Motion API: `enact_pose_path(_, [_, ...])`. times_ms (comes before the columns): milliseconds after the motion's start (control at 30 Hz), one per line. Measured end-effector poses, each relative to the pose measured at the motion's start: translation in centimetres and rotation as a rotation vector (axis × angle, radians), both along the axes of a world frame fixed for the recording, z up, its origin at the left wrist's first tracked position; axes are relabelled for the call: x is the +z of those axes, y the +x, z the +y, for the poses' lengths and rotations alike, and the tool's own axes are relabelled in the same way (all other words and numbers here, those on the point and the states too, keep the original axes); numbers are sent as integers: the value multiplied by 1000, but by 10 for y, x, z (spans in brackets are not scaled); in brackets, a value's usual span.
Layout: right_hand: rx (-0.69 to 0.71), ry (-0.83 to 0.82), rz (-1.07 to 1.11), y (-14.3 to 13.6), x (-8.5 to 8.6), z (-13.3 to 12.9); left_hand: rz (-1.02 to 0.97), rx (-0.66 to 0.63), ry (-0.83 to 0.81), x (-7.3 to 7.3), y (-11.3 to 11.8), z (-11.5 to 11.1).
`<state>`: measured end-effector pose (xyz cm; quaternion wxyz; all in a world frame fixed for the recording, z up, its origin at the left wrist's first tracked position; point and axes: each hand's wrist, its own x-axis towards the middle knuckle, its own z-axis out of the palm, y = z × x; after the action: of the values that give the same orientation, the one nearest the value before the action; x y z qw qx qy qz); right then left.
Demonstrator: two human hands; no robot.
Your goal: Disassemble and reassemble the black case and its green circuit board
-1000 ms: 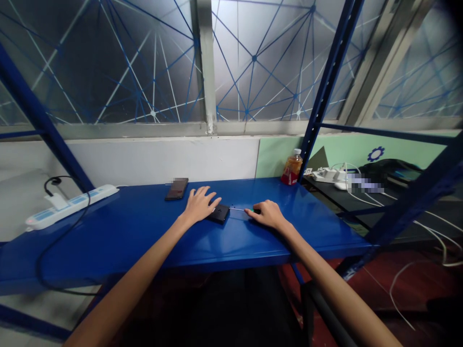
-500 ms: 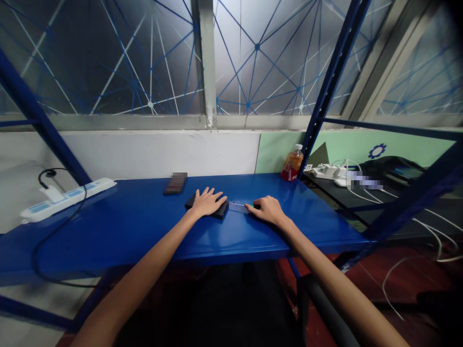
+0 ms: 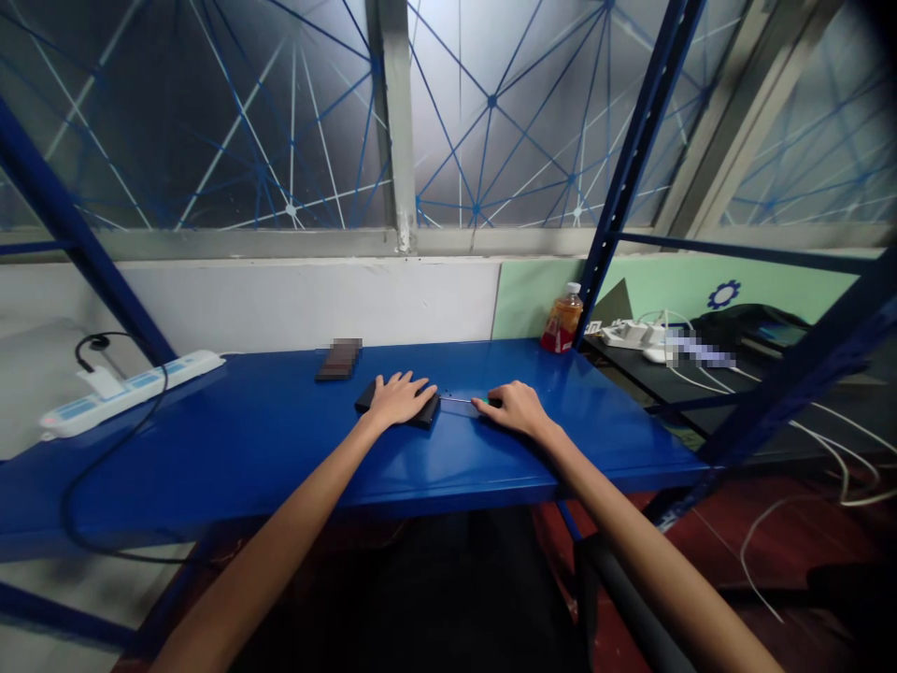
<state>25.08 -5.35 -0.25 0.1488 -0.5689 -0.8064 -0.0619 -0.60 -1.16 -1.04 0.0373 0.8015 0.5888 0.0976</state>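
Note:
My left hand (image 3: pixel 401 398) lies spread over a flat black box-like device (image 3: pixel 425 414), covering most of its top. To the right, my right hand (image 3: pixel 517 408) is closed around the green handle of a screwdriver (image 3: pixel 457 400). The thin metal shaft points left, its tip at or close to the device's right edge; I cannot tell whether it touches. A few tiny dark specks, perhaps screws (image 3: pixel 448 392), lie just behind the shaft on the blue table (image 3: pixel 280 449).
A dark flat object (image 3: pixel 339 360), partly blurred out, lies at the back. On the left is a white power strip (image 3: pixel 133 393) with a black cable. A drink bottle (image 3: pixel 562 320) stands at the back right, beside a blue rack post (image 3: pixel 634 159). Further right, a black table (image 3: pixel 693 397) bears cables.
The view has shifted slightly. Both hands, the black device and the screwdriver keep nearly the same places; the left fingers look slightly closer together.

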Motion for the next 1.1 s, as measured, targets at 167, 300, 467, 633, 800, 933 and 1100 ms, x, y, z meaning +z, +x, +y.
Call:
enact_pose_path(167, [-4,-18,6,-1,0,1,29,6,-8,0,0,0])
enact_pose_path(300, [-11,-35,6,-1,1,1,73,16,-30,2,1,-1])
enact_pose_path(467, [-18,-44,8,0,1,1,106,19,-33,4,2,-3])
enact_pose_path(633, [-12,-63,34,0,0,3,111,24,-38,4,1,-3])
enact_pose_path(800, [-11,-66,59,1,0,3,103,19,-25,2,1,-2])
enact_pose_path(933, [0,-69,70,1,0,4,99,24,-22,2,2,-2])
enact_pose_path(1100, [15,-66,82,2,-2,5,97,19,-22,3,1,-3])
